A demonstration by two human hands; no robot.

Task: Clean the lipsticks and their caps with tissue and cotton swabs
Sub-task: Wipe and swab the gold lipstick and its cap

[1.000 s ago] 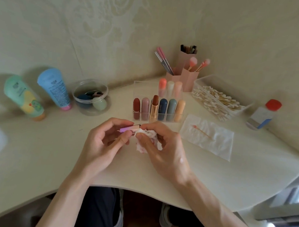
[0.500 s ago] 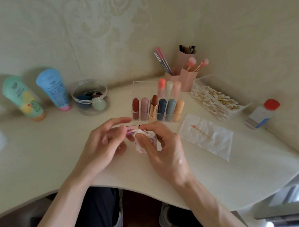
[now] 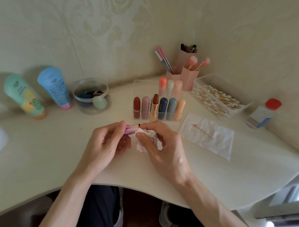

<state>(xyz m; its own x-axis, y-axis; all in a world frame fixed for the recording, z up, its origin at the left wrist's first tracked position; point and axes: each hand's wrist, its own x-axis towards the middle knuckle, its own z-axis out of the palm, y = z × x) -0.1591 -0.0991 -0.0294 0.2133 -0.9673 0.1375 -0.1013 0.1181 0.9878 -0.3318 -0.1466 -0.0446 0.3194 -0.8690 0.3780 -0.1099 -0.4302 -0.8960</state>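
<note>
Item in hand: pink metallic tube (image 3: pixel 132 128), short, lying roughly level above the table (image 3: pixel 52 150), between both hands in front of the clear organizer (image 3: pixel 143 87). Can't tell if it's a cap or a barrel; only the right-hand end shows, with a dark rim. Left hand (image 3: pixel 105 145) pinches it, thumb and fingers curled round the left part, so most of the length is hidden. Right hand (image 3: pixel 167 150) has its fingers curled around a tissue wad (image 3: pixel 147 136), pressed against the tube's exposed end. The wad is crumpled and shows red smears. My read: the tube is light, rigid and thin-walled. The glossy finish is likely slick, more so with lipstick residue on it. Grip it on the side walls near the closed end and leave the open rim free for wiping. A light pinch should be enough; a hard squeeze would probably just make it shoot out. The tissue is soft and tears easily, so refold to a clean patch rather than scrub. A swab is probably needed for the inside, since the wad looks too bulky to get in. Farther out: an uncapped gold lipstick (image 3: pixel 154 108) stands at the organizer's front row, its bullet soft and easy to dent, so keep knuckles off it. To the right, a flat tissue (image 3: pixel 219 145) lies with a used swab (image 3: pixel 202 131) on it, and a heap of cotton swabs (image 3: pixel 216 100) sits beyond, near the right hand's side.
</note>
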